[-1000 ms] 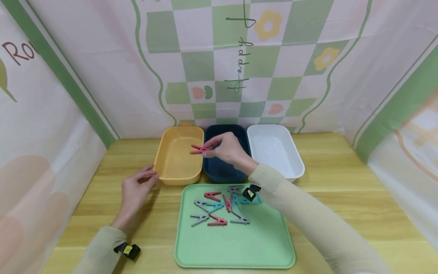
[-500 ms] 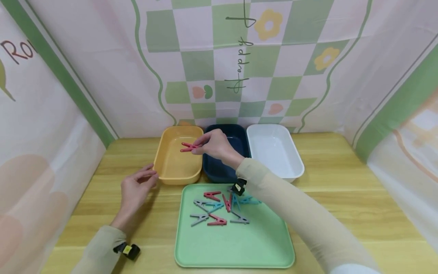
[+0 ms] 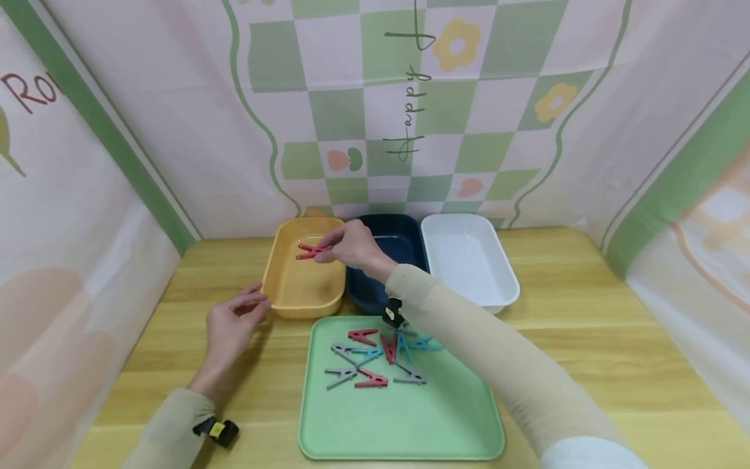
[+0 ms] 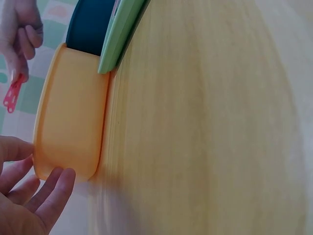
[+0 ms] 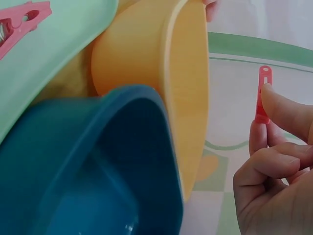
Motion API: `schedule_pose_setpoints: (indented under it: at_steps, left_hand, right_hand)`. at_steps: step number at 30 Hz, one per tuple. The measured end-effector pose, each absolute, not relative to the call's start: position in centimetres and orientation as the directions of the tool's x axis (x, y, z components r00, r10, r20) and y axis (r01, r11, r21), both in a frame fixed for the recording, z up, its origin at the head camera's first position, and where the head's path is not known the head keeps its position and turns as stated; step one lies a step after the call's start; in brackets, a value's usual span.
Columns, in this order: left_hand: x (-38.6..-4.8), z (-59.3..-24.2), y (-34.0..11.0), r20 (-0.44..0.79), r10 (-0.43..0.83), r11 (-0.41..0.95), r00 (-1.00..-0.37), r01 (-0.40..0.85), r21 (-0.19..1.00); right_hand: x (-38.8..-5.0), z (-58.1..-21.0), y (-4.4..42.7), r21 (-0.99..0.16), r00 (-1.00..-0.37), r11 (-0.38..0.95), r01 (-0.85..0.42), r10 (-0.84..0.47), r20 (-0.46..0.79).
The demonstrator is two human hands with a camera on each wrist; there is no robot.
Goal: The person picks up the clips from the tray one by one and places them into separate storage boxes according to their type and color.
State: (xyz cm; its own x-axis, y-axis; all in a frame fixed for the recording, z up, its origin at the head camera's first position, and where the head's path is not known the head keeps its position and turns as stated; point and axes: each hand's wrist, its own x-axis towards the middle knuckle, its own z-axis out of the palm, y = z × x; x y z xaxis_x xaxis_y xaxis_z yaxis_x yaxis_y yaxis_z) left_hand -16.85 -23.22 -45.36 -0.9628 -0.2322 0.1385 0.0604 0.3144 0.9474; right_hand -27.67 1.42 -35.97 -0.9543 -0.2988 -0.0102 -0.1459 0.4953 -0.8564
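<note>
The green tray [image 3: 401, 423] holds red, grey and blue clothespins [image 3: 379, 382].

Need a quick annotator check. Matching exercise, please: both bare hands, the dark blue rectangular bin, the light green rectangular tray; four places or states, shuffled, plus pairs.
Column one
1. bare left hand
2. bare right hand
3. dark blue rectangular bin
4. light green rectangular tray

Column two
A. pinches a red plastic clothespin
B. bears scattered red, grey and turquoise clothespins
C. touches the yellow rectangular bin
D. sits between the yellow bin and the white rectangular bin

Pairs: 1-C, 2-A, 3-D, 4-B
</note>
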Motion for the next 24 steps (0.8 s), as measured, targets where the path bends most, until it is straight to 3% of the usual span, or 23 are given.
schedule_pose_setpoints:
  at_steps: [24]
  left_hand:
    - [-16.8,-45.4,-23.2,0.131,-0.239,0.323,-0.962,0.048,0.945]
  right_hand:
    - [-29.5,-37.5,-1.6,-0.815,-0.963,0.560,-0.148,-0.269,-0.010]
